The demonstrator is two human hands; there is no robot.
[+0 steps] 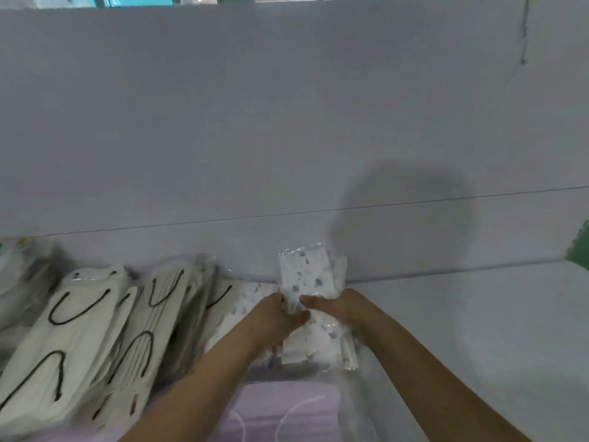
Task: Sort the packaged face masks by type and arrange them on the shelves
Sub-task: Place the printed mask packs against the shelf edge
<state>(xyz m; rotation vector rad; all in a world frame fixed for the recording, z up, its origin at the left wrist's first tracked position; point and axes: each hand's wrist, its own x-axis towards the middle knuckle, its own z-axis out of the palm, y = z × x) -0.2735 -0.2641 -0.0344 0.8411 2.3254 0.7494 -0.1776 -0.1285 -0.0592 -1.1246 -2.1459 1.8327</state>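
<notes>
Patterned mask packs (307,282) gripped, black-looped packs (79,330) left

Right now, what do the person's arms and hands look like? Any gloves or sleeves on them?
Both forearms are bare as far as the picture shows: no sleeve is in view on either. The left hand and right hand wear no gloves, and no watch, bracelet or ring shows. The frame is slightly blurred, so fine details such as nails cannot be made out.
</notes>
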